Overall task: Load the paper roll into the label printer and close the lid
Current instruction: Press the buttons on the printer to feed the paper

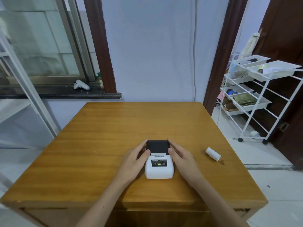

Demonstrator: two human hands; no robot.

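A small white label printer (158, 167) with a black lid sits near the middle front of the wooden table (114, 131); a green light glows on its front panel. My left hand (136, 159) rests against the printer's left side, thumb at the lid's corner. Against the right side lies my right hand (182, 158), fingers along the lid's edge. The lid looks down flat. A white paper roll (213, 154) lies on its side on the table, well to the right of the printer, touched by neither hand.
A white wire trolley (255, 99) with trays stands right of the table by a dark door. A white controller (81, 85) lies on the window sill at the back left. The wall is just behind the table's far edge.
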